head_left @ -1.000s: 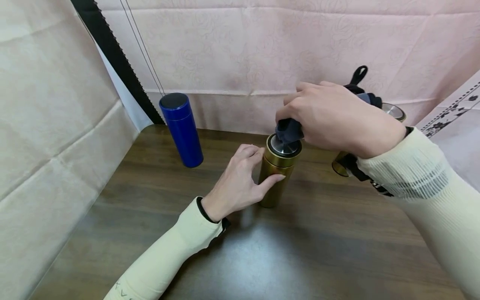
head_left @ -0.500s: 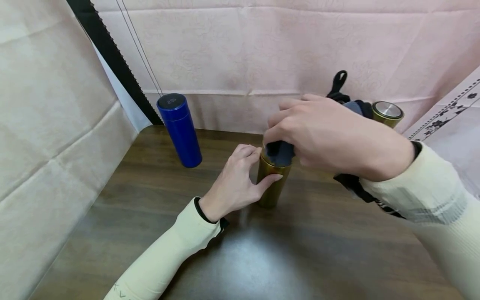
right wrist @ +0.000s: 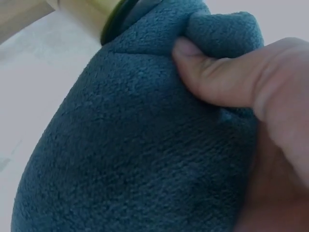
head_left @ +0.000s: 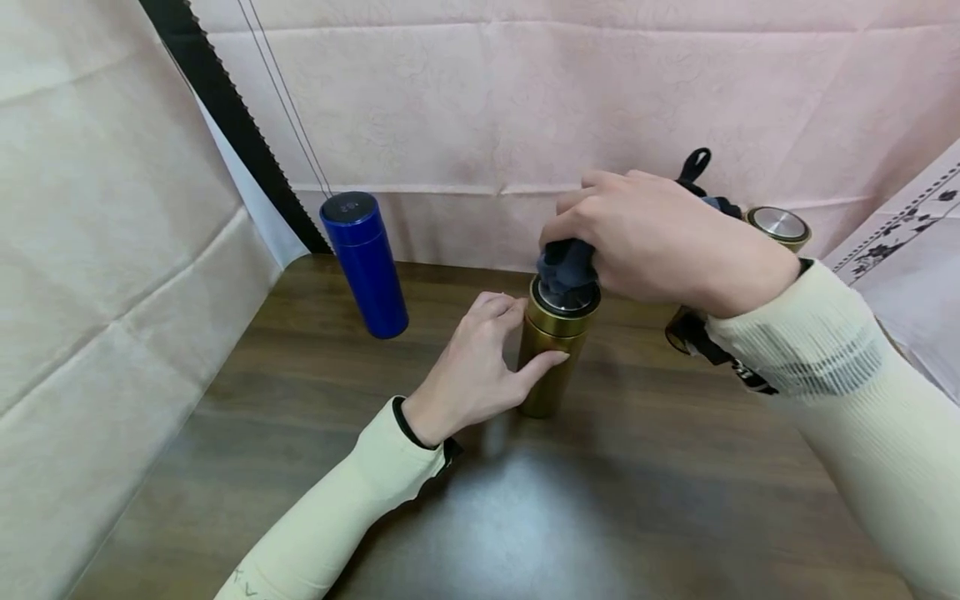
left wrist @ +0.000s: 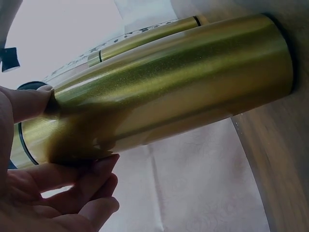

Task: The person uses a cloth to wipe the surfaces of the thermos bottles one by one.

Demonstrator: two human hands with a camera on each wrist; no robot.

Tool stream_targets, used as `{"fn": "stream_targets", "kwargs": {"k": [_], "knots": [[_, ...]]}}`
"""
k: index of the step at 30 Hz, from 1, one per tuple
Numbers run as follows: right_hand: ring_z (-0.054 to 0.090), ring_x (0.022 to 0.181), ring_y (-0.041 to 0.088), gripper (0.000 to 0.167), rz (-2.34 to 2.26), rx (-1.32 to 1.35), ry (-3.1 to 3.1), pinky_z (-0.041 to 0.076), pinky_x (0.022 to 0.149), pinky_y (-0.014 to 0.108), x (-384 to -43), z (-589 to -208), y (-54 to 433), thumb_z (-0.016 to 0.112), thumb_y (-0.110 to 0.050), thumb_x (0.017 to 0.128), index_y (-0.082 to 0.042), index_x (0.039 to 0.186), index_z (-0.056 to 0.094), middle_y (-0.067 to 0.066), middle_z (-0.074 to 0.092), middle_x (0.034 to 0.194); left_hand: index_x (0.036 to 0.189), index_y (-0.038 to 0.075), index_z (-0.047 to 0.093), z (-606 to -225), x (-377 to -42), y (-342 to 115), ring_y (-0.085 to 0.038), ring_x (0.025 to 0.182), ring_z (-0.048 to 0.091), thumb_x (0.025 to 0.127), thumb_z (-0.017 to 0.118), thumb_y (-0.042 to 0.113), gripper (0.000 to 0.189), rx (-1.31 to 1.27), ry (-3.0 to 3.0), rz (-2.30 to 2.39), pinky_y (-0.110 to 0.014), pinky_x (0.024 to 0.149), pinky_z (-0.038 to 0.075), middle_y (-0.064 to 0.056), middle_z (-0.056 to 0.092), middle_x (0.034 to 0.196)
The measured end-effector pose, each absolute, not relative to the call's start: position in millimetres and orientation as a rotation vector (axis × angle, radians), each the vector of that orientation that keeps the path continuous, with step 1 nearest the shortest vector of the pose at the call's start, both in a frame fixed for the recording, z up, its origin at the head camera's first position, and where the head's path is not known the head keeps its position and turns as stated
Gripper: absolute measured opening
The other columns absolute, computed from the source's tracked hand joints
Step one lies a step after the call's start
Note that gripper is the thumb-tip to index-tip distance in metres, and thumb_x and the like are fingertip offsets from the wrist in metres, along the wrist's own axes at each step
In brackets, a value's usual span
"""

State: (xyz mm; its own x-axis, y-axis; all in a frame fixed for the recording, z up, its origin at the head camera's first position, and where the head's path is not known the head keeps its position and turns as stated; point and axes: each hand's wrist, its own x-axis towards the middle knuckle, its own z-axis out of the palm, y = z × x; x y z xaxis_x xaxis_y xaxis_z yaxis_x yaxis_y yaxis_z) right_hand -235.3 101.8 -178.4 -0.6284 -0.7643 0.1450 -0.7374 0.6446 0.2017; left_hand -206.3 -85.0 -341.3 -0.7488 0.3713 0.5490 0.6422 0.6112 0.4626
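A gold thermos bottle (head_left: 551,367) stands upright on the table, its lid on, with a shiny metal disc on top. My left hand (head_left: 480,362) grips it from the left just under the lid, thumb in front and fingers behind. In the left wrist view the gold body (left wrist: 183,77) fills the middle. My right hand (head_left: 645,237) pinches a bunched dark blue-grey cloth (head_left: 566,267) against the lid's top. The plush cloth (right wrist: 140,125) hangs down in the right wrist view, the thumb pressing into its fold. A black loop pokes up behind the right hand.
To the left stands a blue thermos bottle (head_left: 367,267) with a black lid top showing digits. A second gold thermos bottle (head_left: 780,225) stands at the right, partly hidden by the right wrist. Pale patterned fabric (head_left: 450,108) hangs behind the brown wooden table (head_left: 450,533).
My right hand with the cloth moved toward me over the lid, covering it, then back away, so the metal top shows again. The left hand keeps its grip on the gold bottle.
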Motion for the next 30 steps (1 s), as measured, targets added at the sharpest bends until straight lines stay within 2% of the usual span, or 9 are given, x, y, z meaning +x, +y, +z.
{"fn": "stream_targets", "kwargs": {"k": [4,8,11,15,19,26,30], "knots": [[0.055,0.091,0.021,0.047,-0.125,1.243,-2.618,0.049,0.075,0.043,-231.4,-180.9,119.3,0.061,0.01,0.076,-0.026,0.102,0.074,-0.008,0.069,0.097,0.119,0.011,0.07,-340.6,-205.7,-85.6,-0.015,0.109,0.054,0.09,0.076,0.046,0.046,-0.793,-2.44,-0.914,-0.031,0.098,0.05,0.001,0.067,0.106],[0.055,0.097,0.016,0.052,0.082,1.322,-2.588,0.047,0.083,0.038,-228.8,-188.3,138.6,0.054,0.013,0.074,-0.023,0.106,0.072,-0.008,0.067,0.102,0.12,0.009,0.07,-340.8,-205.6,-85.3,-0.016,0.112,0.055,0.09,0.075,0.047,0.048,-0.795,-2.441,-0.907,-0.031,0.1,0.05,-0.001,0.068,0.11],[0.054,0.102,0.015,0.057,0.28,1.38,-2.518,0.043,0.088,0.034,-225.6,-198.4,152.9,0.056,0.016,0.073,-0.02,0.114,0.071,-0.006,0.067,0.108,0.121,0.008,0.069,-341.8,-205.7,-84.5,-0.016,0.114,0.056,0.09,0.075,0.047,0.05,-0.792,-2.45,-0.906,-0.032,0.102,0.05,-0.002,0.069,0.113],[0.052,0.104,0.006,0.061,0.512,1.359,-2.414,0.039,0.09,0.022,-217.9,-215.5,166.2,0.061,0.019,0.073,-0.02,0.12,0.07,-0.009,0.067,0.111,0.122,0.009,0.069,-343.6,-207.0,-83.1,-0.017,0.114,0.057,0.09,0.075,0.046,0.05,-0.797,-2.434,-0.919,-0.032,0.102,0.05,-0.002,0.07,0.113],[0.054,0.104,0.004,0.052,0.717,1.274,-2.339,0.04,0.092,0.015,-211.5,-235.4,168.9,0.064,0.017,0.081,-0.015,0.121,0.069,-0.008,0.067,0.112,0.123,0.01,0.07,-346.2,-208.0,-83.3,-0.016,0.113,0.058,0.088,0.077,0.046,0.051,-0.79,-2.427,-0.947,-0.034,0.1,0.051,-0.001,0.071,0.114],[0.061,0.093,0.003,0.032,1.075,0.922,-2.284,0.047,0.087,0.014,-208.9,-261.8,166.9,0.065,0.004,0.093,-0.005,0.123,0.062,-0.006,0.068,0.109,0.129,0.011,0.069,-346.0,-212.6,-86.9,-0.015,0.114,0.062,0.085,0.079,0.05,0.06,-0.783,-2.442,-1.01,-0.039,0.1,0.052,0.0,0.071,0.12],[0.062,0.097,0.006,0.029,1.278,0.705,-2.169,0.046,0.09,0.016,-212.3,-271.2,162.2,0.065,-0.004,0.097,-0.002,0.126,0.061,-0.007,0.066,0.113,0.129,0.013,0.068,-346.1,-215.0,-89.1,-0.011,0.107,0.065,0.084,0.081,0.046,0.057,-0.812,-2.436,-1.106,-0.033,0.095,0.057,0.003,0.071,0.116]]}}
